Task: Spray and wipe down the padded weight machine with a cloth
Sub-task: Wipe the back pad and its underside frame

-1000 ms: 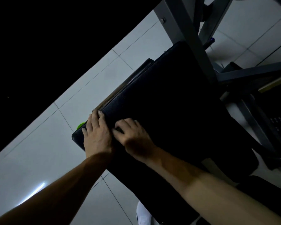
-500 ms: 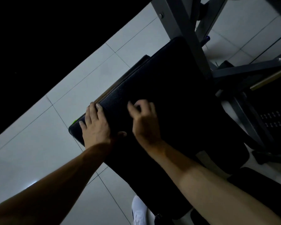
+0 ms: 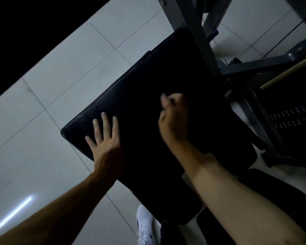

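The black padded cushion [image 3: 148, 82] of the weight machine slants across the middle of the view. My left hand [image 3: 104, 138] lies flat on its near left corner with the fingers spread, holding nothing. My right hand [image 3: 173, 119] hovers over the middle of the pad, blurred, with its fingers curled in against the thumb. I see no cloth and no spray bottle; the scene is very dark.
The machine's grey steel frame [image 3: 193, 23] rises at the pad's far right edge, with a crossbar and a weight stack [image 3: 293, 114] further right. Another dark pad [image 3: 272, 200] lies under my right forearm. My white shoe [image 3: 145, 225] stands on the pale tiled floor [image 3: 60, 85].
My right hand has lifted away from my left and moved right, toward the middle of the pad, curling shut. My left hand's fingers have spread. The green object at the pad's corner is out of sight.
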A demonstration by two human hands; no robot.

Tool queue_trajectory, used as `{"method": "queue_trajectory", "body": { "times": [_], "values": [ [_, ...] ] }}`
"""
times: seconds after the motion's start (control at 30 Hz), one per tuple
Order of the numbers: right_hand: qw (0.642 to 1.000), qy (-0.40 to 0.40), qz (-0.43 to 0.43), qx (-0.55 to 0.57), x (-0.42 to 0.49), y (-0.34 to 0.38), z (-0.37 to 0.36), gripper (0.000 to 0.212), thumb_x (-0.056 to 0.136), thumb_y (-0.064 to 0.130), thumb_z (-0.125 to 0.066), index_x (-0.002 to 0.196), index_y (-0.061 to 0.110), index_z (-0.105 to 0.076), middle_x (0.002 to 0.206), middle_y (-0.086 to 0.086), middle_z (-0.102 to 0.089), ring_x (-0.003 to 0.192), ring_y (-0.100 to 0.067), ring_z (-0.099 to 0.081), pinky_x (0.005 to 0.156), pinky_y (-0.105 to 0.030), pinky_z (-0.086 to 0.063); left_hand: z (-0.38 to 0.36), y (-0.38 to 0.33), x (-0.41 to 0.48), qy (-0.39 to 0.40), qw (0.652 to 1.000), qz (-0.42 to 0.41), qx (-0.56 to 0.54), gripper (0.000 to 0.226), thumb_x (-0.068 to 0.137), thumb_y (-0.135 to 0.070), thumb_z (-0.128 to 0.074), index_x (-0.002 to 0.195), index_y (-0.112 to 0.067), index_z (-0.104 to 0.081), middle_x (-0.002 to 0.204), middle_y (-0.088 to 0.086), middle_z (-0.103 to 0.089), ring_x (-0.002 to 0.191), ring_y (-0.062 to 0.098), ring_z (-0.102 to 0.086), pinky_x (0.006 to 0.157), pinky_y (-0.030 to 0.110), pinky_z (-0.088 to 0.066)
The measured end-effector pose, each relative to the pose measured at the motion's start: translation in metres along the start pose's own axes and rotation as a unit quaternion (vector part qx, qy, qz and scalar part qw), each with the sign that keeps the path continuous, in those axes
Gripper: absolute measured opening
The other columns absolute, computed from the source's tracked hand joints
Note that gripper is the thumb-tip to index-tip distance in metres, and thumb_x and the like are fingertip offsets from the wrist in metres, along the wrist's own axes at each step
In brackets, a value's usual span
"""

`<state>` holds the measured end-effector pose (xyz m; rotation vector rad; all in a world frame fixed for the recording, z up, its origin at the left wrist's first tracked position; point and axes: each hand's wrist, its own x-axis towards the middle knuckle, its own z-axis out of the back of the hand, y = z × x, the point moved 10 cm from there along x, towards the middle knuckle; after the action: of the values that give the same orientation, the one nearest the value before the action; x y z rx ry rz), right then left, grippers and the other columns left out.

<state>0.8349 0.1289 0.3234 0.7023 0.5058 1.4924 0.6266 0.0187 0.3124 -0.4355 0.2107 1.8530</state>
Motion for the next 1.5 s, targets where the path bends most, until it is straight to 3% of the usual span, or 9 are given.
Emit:
{"method": "queue_trajectory", "body": {
  "times": [0.17, 0.3, 0.5, 0.7, 0.8, 0.93, 1.07, 1.4, 1.5],
  "values": [
    [0.954, 0.179, 0.237, -0.035, -0.094, 0.052, -0.047, 0.042, 0.092, 0.024, -0.065, 0.132, 0.012, -0.067, 0.117, -0.013, -0.062, 0.102, -0.032, -0.057, 0.082, -0.041, -0.054, 0.001, -0.001, 0.001, -0.005, 1.000, 0.014, -0.007, 0.101, 0.095, -0.047, -0.066, 0.162, -0.021, 0.006, 0.165, 0.003, 0.033, 0.151, 0.032, 0.030, 0.119, 0.071, -0.002],
    [0.971, 0.126, 0.190, -0.068, -0.030, 0.007, -0.008, 0.034, 0.097, 0.025, -0.050, 0.122, 0.020, -0.072, 0.115, -0.005, -0.063, 0.108, -0.024, -0.055, 0.093, -0.041, -0.046, -0.002, -0.003, 0.002, 0.026, 0.999, 0.025, -0.015, 0.121, 0.082, -0.054, -0.076, 0.161, -0.023, 0.010, 0.162, 0.002, 0.038, 0.150, 0.031, 0.033, 0.119, 0.071, 0.003],
    [0.991, -0.080, -0.102, -0.041, 0.025, -0.081, 0.054, 0.032, 0.099, 0.015, -0.056, 0.127, 0.010, -0.069, 0.120, -0.017, -0.058, 0.113, -0.038, -0.056, 0.104, -0.051, -0.044, -0.005, -0.002, 0.001, 0.017, 1.000, 0.013, -0.009, 0.127, 0.076, -0.066, -0.076, 0.161, -0.023, 0.009, 0.164, 0.002, 0.035, 0.150, 0.032, 0.032, 0.118, 0.071, 0.003],
    [0.990, 0.077, 0.120, -0.021, -0.098, 0.021, -0.021, 0.047, 0.087, 0.000, -0.064, 0.132, 0.013, -0.066, 0.114, -0.013, -0.060, 0.104, -0.032, -0.055, 0.088, -0.040, -0.048, -0.005, -0.003, 0.001, 0.007, 1.000, 0.026, -0.012, 0.116, 0.086, -0.056, -0.073, 0.162, -0.021, 0.008, 0.164, 0.003, 0.035, 0.151, 0.032, 0.030, 0.119, 0.072, 0.003],
    [0.963, 0.158, 0.206, -0.069, -0.110, 0.019, -0.031, 0.043, 0.092, 0.014, -0.059, 0.133, 0.017, -0.067, 0.117, -0.008, -0.061, 0.106, -0.030, -0.055, 0.084, -0.041, -0.052, -0.005, -0.002, 0.002, 0.004, 1.000, 0.020, -0.012, 0.118, 0.084, -0.061, -0.071, 0.161, -0.022, 0.008, 0.164, 0.003, 0.034, 0.151, 0.032, 0.030, 0.118, 0.071, 0.003],
    [0.990, 0.055, 0.100, -0.086, -0.035, -0.051, 0.023, 0.059, 0.109, 0.048, -0.025, 0.127, 0.014, -0.070, 0.115, -0.008, -0.060, 0.109, -0.023, -0.053, 0.097, -0.028, -0.042, -0.006, -0.002, 0.002, 0.018, 1.000, 0.014, -0.009, 0.133, 0.073, -0.057, -0.084, 0.161, -0.023, 0.010, 0.164, 0.002, 0.036, 0.151, 0.032, 0.031, 0.118, 0.071, 0.004],
    [0.986, -0.073, -0.107, -0.103, -0.005, -0.108, 0.066, 0.041, 0.089, 0.009, -0.053, 0.126, 0.007, -0.071, 0.121, -0.023, -0.059, 0.114, -0.043, -0.056, 0.104, -0.046, -0.042, -0.005, -0.004, 0.001, 0.004, 1.000, 0.003, -0.014, 0.134, 0.071, -0.058, -0.085, 0.161, -0.023, 0.008, 0.166, 0.003, 0.031, 0.152, 0.032, 0.028, 0.118, 0.073, 0.001],
    [0.978, 0.126, 0.155, -0.054, -0.164, -0.008, -0.017, 0.049, 0.099, 0.021, -0.056, 0.148, 0.022, -0.056, 0.132, -0.012, -0.056, 0.119, -0.032, -0.053, 0.098, -0.033, -0.048, -0.033, -0.025, -0.040, -0.019, 0.996, -0.088, -0.002, 0.115, 0.082, -0.054, -0.077, 0.163, -0.023, -0.003, 0.169, 0.005, 0.021, 0.154, 0.031, 0.022, 0.119, 0.073, -0.002],
    [0.993, 0.088, 0.069, -0.035, -0.120, -0.063, 0.014, 0.037, 0.103, 0.021, -0.048, 0.132, 0.015, -0.068, 0.123, -0.012, -0.060, 0.116, -0.030, -0.053, 0.100, -0.029, -0.042, -0.050, -0.032, -0.044, 0.007, 0.994, -0.101, 0.039, 0.133, 0.070, -0.064, -0.082, 0.162, -0.023, 0.005, 0.167, 0.005, 0.028, 0.152, 0.033, 0.027, 0.117, 0.073, 0.005]
  ]
}}
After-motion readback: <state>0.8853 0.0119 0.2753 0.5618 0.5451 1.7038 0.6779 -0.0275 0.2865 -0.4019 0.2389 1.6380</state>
